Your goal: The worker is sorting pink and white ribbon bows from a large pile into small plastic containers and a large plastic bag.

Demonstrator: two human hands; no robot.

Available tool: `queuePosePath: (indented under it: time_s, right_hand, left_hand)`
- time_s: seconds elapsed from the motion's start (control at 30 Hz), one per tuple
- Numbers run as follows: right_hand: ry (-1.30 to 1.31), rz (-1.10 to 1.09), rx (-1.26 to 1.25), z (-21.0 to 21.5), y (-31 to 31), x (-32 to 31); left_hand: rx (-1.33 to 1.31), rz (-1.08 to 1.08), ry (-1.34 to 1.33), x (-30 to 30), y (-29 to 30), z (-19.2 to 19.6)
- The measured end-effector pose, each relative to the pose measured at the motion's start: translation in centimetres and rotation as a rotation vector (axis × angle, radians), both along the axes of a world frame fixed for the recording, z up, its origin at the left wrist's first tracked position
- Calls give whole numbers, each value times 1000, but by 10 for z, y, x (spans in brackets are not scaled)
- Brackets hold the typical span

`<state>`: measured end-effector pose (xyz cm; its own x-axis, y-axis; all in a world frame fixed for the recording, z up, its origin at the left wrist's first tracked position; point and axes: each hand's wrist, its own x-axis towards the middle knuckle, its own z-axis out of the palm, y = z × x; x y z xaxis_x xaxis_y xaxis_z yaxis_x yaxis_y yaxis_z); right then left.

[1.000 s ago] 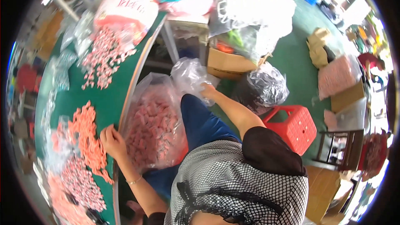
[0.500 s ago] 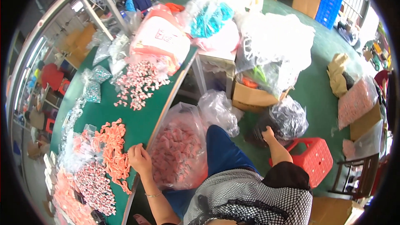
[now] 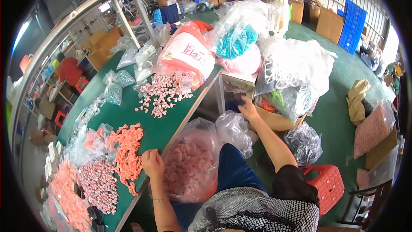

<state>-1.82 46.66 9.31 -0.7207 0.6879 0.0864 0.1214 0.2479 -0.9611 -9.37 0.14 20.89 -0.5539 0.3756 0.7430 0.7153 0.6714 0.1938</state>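
The left hand (image 3: 152, 163) rests at the near edge of the green bench (image 3: 128, 116), fingers curled down onto the edge of a heap of orange bow-shaped pieces (image 3: 126, 154) that lies just to its left; whether it pinches any of them cannot be told. Just to the right of this hand, below the bench edge, hangs a clear bag of pink pieces (image 3: 189, 167). The right hand (image 3: 248, 108) is stretched far forward, well apart from the left, reaching down into a cardboard box (image 3: 274, 120) beside the bench; its fingers are hidden, so its grip cannot be told. A crumpled clear bag (image 3: 234, 131) lies just left of the right forearm. Beyond the left hand, farther along the bench, lies a scatter of pink-and-white bows (image 3: 163, 94).
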Motion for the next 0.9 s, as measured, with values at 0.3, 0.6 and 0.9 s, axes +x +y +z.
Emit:
queuePosePath:
  time_s: [0.3,0.6,0.9]
  right_hand:
    - [109,16,50,216,50,-88]
    - [78,112,300,230,4,-130]
    - [296,725,654,146,-190,-107]
  left_hand:
    - [15,-23,-24,2,19,-2]
    - [11,-38,-8,6,18,3]
    - [29,-25,-20,3,18,6]
